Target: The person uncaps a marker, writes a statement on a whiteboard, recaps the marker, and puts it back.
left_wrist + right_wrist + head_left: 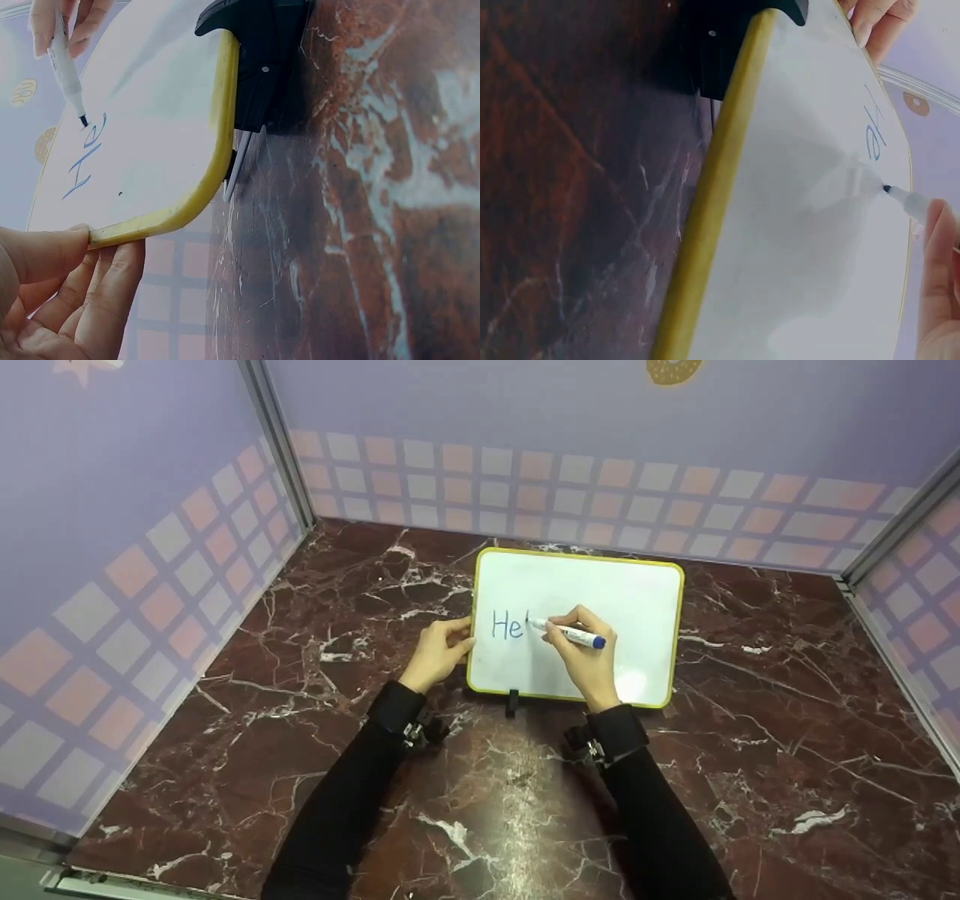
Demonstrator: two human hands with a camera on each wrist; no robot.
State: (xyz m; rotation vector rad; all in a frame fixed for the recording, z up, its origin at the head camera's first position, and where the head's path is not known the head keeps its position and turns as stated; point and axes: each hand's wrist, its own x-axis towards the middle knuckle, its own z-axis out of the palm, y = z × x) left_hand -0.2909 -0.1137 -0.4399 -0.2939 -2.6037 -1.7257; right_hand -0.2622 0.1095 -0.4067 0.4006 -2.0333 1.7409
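A whiteboard (pixel 577 585) with a yellow frame stands tilted on a black stand (pixel 512 703). Blue letters "He" (pixel 507 625) and the start of another stroke show on its left half. My right hand (pixel 589 652) grips a white marker with a blue end (pixel 574 634), its dark tip right at the writing. At the board's left edge, my left hand (pixel 437 652) pinches the yellow frame (pixel 161 220), thumb on the front and fingers behind. In the right wrist view the marker tip (pixel 887 189) is just beside the "e".
The board rests on a dark red marbled table (pixel 300 720). Purple panels with pink and white squares (pixel 517 487) enclose the back and sides. A black band with a small device (pixel 397 712) sits on each wrist.
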